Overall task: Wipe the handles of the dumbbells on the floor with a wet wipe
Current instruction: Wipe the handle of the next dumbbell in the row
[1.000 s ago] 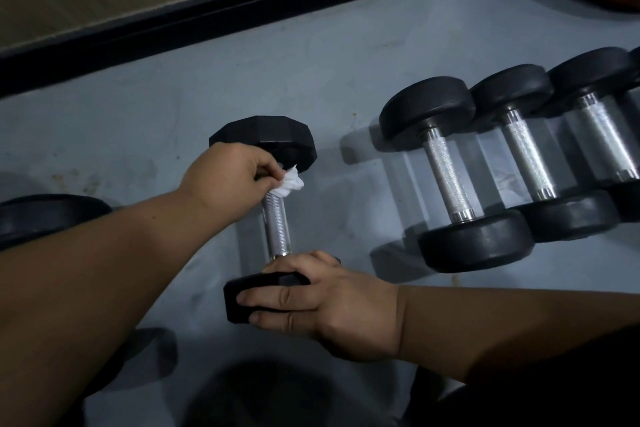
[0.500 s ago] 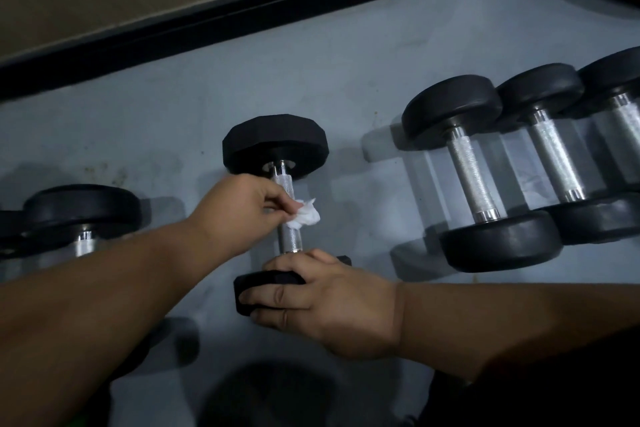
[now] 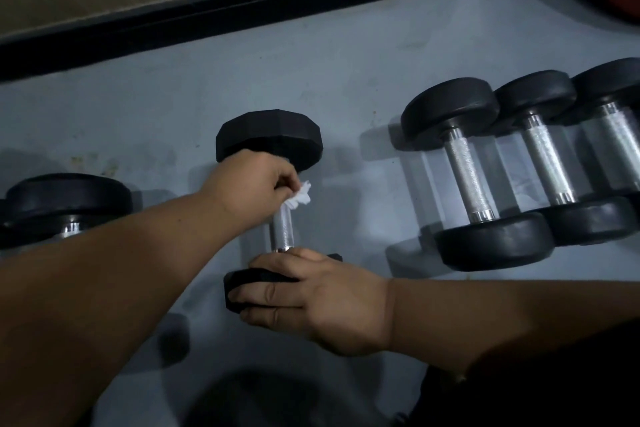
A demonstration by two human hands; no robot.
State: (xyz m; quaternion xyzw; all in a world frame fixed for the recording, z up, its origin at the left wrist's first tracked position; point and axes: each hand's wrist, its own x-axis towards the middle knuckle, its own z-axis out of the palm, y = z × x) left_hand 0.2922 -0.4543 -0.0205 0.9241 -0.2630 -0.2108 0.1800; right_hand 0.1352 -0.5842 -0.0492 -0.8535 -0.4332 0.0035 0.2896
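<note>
Dumbbell (image 3: 273, 198) with the hex heads sits mid-frame on the grey floor (image 3: 346, 80), long axis running up-down in the picture — far head toward the baseboard (image 3: 242, 7). Left hand (image 3: 249, 184) pinches a white wet wipe (image 3: 299, 198) around the upper handle; right hand (image 3: 322, 298) curls over the near head. Three round dumbbells (image 3: 474, 177) lie at right, roughly parallel.
</note>
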